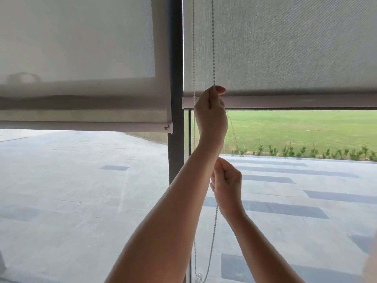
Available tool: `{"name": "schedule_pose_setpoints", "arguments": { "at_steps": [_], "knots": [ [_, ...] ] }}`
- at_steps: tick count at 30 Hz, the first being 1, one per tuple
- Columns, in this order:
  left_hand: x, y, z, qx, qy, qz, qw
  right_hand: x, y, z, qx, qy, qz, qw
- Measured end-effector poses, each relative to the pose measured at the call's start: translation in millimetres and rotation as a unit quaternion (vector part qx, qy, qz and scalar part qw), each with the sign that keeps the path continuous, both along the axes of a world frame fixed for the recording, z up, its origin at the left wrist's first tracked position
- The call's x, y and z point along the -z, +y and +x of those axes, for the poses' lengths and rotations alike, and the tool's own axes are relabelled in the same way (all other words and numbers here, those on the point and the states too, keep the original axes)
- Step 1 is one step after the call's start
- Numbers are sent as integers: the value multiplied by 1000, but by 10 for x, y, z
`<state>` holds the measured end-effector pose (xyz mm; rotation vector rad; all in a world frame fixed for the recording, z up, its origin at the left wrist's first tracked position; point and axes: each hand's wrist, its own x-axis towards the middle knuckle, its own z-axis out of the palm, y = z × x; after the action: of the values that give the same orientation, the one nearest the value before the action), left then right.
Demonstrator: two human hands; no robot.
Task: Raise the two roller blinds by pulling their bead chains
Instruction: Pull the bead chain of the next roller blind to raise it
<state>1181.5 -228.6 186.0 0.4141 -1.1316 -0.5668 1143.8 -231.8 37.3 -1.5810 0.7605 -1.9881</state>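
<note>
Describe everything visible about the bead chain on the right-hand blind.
The bead chain is a loop of small pale beads, plastic by the look, hanging in two strands before the right blind near its left edge. The left hand pinches the right-hand strand at the bottom bar; the right hand grips the same strand lower down. The loop ends at a small holder near the frame's bottom edge.

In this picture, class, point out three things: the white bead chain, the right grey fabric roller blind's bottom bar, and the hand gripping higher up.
white bead chain [213, 48], head view, front strand.
right blind's bottom bar [295, 102], head view, mid-bar.
left hand [211, 111], head view, back of hand.
</note>
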Motion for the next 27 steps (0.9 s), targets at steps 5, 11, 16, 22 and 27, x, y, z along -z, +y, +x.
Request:
{"name": "schedule_pose_setpoints", "arguments": {
  "at_steps": [5,11,16,22,27],
  "knots": [
    [462,-79,-41,-25,-19,41,999,427,-3,-86,37,32,37,998],
    [550,-43,-9,-48,-23,25,998,481,41,-13,31,31,24,999],
    [745,2,48,-52,-21,17,998,643,129,69,29,27,31,999],
    [1031,14,72,-54,-23,29,998,887,165,93,33,26,61,997],
    [1052,-6,83,-55,-29,20,998,881,173,107,31,35,60,997]
  ]
}}
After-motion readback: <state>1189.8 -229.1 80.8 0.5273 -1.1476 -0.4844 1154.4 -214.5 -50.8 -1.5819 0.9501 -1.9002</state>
